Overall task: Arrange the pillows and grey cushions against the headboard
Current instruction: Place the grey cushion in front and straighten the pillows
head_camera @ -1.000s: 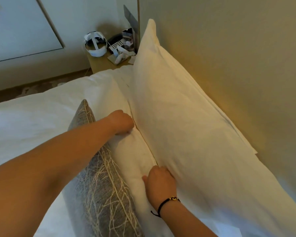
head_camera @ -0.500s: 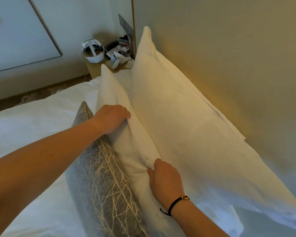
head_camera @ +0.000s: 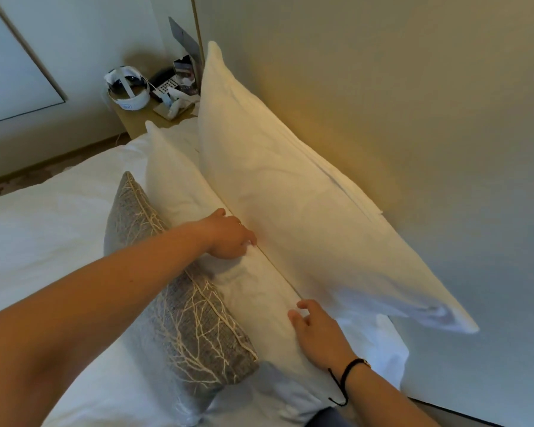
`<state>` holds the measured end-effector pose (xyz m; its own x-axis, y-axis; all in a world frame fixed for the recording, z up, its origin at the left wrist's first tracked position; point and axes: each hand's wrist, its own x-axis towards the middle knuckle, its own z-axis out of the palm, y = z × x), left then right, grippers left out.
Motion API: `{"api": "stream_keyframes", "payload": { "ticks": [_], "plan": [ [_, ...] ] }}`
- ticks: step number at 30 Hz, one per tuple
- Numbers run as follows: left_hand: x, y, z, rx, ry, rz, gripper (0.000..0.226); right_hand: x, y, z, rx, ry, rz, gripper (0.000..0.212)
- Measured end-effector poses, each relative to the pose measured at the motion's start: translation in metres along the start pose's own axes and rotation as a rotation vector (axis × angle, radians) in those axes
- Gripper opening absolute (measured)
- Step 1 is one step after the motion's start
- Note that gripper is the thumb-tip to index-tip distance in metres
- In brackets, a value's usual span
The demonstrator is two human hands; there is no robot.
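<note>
Bed (head_camera: 59, 241) | both hands flat on front pillow (head_camera: 253, 291)

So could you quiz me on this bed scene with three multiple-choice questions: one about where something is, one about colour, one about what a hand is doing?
1. Where does the grey cushion sit?
A. in front of the front white pillow
B. behind the back pillow
C. on the bedside table

2. What colour is the band on the right wrist?
A. red
B. black
C. white

3. What is the left hand doing?
A. hanging in the air
B. holding the cushion
C. pressing on the front pillow's top edge

Answers: 1 A, the cushion leans on that pillow's bed side. 2 B, a dark cord circles the wrist. 3 C, its fingers dig into white fabric.
</note>
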<state>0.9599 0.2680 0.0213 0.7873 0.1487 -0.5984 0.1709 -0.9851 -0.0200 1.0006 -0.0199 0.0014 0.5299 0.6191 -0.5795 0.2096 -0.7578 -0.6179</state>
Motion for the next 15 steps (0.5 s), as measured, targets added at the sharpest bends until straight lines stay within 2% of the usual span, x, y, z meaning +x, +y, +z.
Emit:
{"api": "stream_keyframes", "payload": {
  "ticks": [2, 5, 8, 11, 15],
  "plan": [
    [0.002, 0.006, -0.001, 0.002, -0.055, 0.002, 0.045, 0.000, 0.002, 0.000, 0.049, -0.051, 0.019, 0.050],
    [0.005, 0.009, -0.002, 0.020, -0.108, -0.006, 0.045, -0.001, 0.002, -0.006, 0.257, -0.147, 0.097, 0.064],
    [0.008, 0.014, -0.004, 0.007, -0.088, -0.025, 0.042, -0.002, 0.005, -0.014, 0.326, -0.204, 0.136, 0.069],
    [0.009, 0.015, -0.007, -0.010, 0.016, -0.011, 0.036, -0.006, 0.009, -0.019, 0.407, -0.124, 0.118, 0.052],
    [0.010, 0.004, -0.014, -0.030, 0.279, 0.003, 0.029, -0.012, 0.005, -0.038, 0.365, 0.076, -0.023, 0.019]
  ]
}}
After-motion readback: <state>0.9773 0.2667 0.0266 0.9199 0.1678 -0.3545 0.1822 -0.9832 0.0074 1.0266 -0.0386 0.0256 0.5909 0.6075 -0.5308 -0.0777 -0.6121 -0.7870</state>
